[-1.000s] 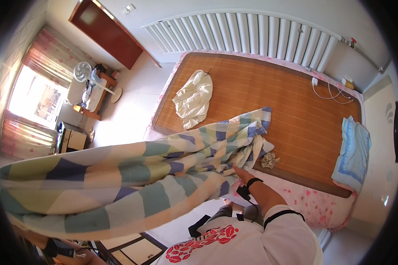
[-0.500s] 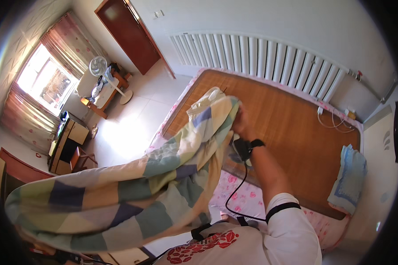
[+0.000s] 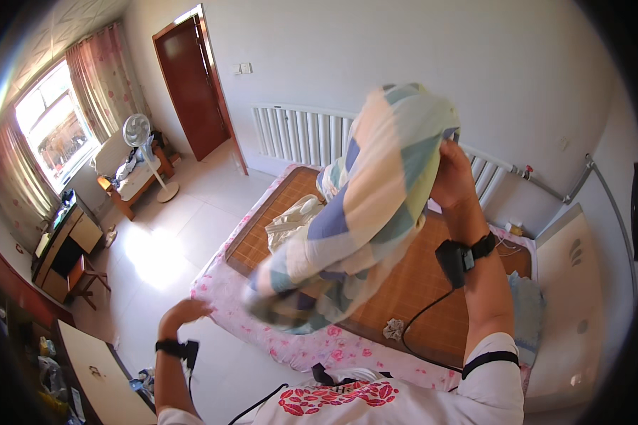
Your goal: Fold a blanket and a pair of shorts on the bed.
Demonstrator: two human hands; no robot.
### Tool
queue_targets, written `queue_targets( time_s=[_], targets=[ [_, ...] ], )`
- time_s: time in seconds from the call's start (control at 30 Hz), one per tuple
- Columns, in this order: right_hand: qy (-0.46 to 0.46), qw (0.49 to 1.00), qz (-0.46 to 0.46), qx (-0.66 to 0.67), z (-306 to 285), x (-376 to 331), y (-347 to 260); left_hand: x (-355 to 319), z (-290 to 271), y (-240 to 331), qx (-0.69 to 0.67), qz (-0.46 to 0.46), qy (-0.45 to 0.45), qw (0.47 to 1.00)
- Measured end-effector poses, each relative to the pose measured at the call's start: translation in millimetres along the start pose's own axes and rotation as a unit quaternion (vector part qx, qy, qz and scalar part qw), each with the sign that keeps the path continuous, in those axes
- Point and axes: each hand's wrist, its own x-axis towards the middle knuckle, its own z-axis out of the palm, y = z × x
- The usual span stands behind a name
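Observation:
My right hand point(image 3: 452, 177) is raised over the bed, fingers closed on the edge of a checked quilt point(image 3: 368, 205) in green, blue, cream and peach. The quilt hangs bunched from it, its lower end blurred by motion. To the left of the bed, my left hand point(image 3: 184, 314) is held apart from the quilt, empty, its fingers stretched out. Beneath the quilt lies a brown woven bed mat point(image 3: 432, 276) over a pink floral sheet point(image 3: 319, 347). A crumpled cream cloth point(image 3: 290, 219) rests on the mat, partly hidden by the quilt.
A white radiator point(image 3: 298, 136) runs along the wall behind the bed. A blue pillow point(image 3: 526, 312) lies at the right end. A small crumpled cloth point(image 3: 393, 329) is near the front edge. A standing fan point(image 3: 151, 159), desk point(image 3: 64, 248) and cabinet point(image 3: 96, 372) stand left.
My right hand has lifted the quilt up and to the right, off the left side. My left hand, previously hidden, now shows without the quilt. The cream cloth is more exposed.

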Motion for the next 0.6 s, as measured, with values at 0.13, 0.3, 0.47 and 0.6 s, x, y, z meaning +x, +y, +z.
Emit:
queue_targets(
  time_s=[0.13, 0.3, 0.47, 0.6],
  targets=[
    [-0.019, 0.998, 0.029, -0.049, 22, -18, 13, 75, -28, 105, -0.22, 0.23, 0.136, 0.938],
    [0.056, 0.988, 0.096, -0.104, 8, -46, 11, 123, -14, 223, -0.158, 0.465, 0.098, 0.865],
    [0.061, 0.987, 0.124, -0.081, 4, -74, -4, 212, 37, 212, -0.341, 0.329, 0.197, 0.858],
    [0.069, 0.989, 0.097, -0.084, -3, -93, -24, 209, 60, 197, -0.335, 0.245, 0.185, 0.891]
  ],
)
